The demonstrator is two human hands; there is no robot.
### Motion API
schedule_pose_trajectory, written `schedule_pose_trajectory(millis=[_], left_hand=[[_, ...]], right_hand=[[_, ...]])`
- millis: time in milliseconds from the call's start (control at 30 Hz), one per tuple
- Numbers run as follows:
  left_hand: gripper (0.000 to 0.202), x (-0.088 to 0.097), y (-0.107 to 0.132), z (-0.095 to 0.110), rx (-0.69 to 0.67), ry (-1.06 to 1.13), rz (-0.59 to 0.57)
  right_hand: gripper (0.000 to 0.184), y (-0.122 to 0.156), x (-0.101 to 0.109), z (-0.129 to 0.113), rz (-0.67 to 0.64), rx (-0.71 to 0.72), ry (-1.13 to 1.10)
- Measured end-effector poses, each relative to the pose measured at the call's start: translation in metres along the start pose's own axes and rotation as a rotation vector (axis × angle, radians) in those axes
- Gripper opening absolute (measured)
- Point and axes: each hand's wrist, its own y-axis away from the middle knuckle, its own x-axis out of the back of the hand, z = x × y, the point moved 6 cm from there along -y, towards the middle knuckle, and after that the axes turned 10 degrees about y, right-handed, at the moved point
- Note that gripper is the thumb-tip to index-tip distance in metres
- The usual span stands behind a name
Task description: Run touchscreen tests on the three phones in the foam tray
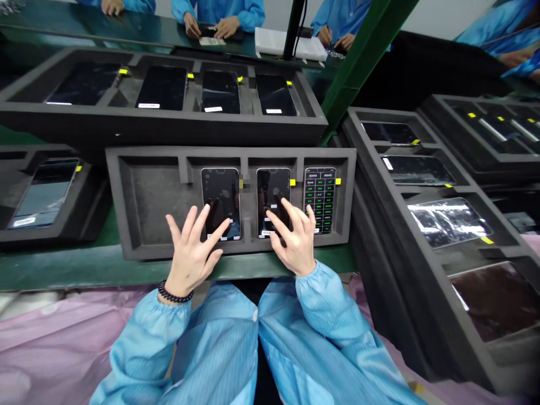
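In front of me lies a black foam tray (147, 247) with three smartphones in its compartments; the leftmost compartment holds none. My left hand (190, 247), fingers spread, has its index fingertip on or just over the lower screen of the left smartphone (221, 191). Over the middle smartphone (272, 183) my right hand (294, 236) is spread too, its index finger at the lower part of the dark screen. Whether the fingertips touch the glass I cannot tell. The right smartphone (319, 191) shows a grid of green-lettered boxes. Yellow tabs sit beside the phones.
Behind stands another foam tray (211, 119) of phones with yellow tabs. More trays flank me at the left (84, 225) and right (422, 214). A green post (354, 62) slants up at the right. Across the bench, several people in blue sleeves work with their hands.
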Motion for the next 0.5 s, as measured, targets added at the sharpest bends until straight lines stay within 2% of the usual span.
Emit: schedule_pose_trajectory(millis=[133, 333, 500], left_hand=[[0.055, -0.003, -0.009, 0.003, -0.015, -0.001, 0.013], [0.051, 0.002, -0.001, 0.001, -0.013, 0.039, 0.078], [0.053, -0.002, 0.002, -0.002, -0.006, 0.005, -0.025]], right_hand=[[0.038, -0.001, -0.002, 0.009, -0.026, -0.074, 0.041], [0.033, 0.017, 0.01, 0.014, 0.012, -0.043, -0.005], [0.028, 0.035, 0.019, 0.02, 0.03, -0.021, -0.035]])
